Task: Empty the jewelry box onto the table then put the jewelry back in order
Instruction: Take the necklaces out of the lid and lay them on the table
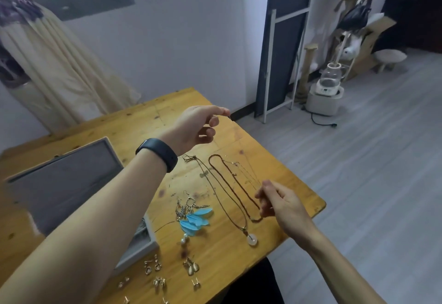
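Wooden table carries two cord necklaces, feather earrings and an open grey jewelry box at left. Above it, the left hand and right hand each pinch an end of a thin chain stretched between them.

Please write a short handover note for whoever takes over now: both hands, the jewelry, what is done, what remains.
Left hand: grip pinches the upper end of a thin chain, lifted over the table. Right hand: pinches its lower end.
On the table: two necklaces, feather earrings, small earrings. The box stands open at the left.
Done: much jewelry is out. Left: lay down the chain, then refill the box in order.
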`<state>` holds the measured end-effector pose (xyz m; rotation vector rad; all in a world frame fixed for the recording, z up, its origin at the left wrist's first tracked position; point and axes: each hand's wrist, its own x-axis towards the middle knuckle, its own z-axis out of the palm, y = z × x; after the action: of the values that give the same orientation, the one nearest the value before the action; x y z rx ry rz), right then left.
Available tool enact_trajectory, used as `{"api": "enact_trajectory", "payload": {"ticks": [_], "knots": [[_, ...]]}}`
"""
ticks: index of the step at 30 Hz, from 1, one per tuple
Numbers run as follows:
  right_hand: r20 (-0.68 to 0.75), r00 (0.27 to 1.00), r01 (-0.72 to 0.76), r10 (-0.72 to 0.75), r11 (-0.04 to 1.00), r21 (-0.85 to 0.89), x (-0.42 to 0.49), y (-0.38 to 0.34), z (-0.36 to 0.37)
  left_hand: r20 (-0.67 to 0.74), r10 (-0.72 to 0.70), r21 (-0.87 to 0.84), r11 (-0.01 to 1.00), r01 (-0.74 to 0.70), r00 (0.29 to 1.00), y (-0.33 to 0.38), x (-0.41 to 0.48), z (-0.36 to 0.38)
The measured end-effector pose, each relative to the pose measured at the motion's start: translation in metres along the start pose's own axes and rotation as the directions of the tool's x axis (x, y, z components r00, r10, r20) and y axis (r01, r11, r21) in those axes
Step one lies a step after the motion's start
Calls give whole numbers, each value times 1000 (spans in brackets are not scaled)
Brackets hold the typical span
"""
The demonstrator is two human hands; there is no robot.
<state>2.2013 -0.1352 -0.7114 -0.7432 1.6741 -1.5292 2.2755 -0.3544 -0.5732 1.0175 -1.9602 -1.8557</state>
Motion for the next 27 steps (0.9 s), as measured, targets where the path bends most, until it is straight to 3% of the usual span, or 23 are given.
{"api": "enact_trajectory", "payload": {"ticks": [4, 11, 17, 22, 24, 27], "knots": [[-127, 991, -2, -31, 970, -245, -2, 10, -18, -89, -34, 100, 994, 43, 995, -28, 34, 13], [-110, 993, -1, -48, 916, -402, -2, 18, -38, -135, 37, 403, 915, 21, 990, -67, 80, 44], [-257, 945, -78, -204, 620, -780, 11, 33, -45, -120, 165, 646, 762, -50, 979, -95, 106, 65], [-279, 912, -68, -302, 557, -828, 15, 48, -42, -59, 313, 865, 490, -108, 948, -120, 125, 66], [-324, 887, -82, -329, 577, -812, 14, 51, -41, -37, 338, 890, 438, -123, 941, -125, 128, 65], [-337, 858, -66, -387, 567, -821, 14, 56, -40, -39, 340, 888, 442, -123, 940, -128, 132, 61]]}}
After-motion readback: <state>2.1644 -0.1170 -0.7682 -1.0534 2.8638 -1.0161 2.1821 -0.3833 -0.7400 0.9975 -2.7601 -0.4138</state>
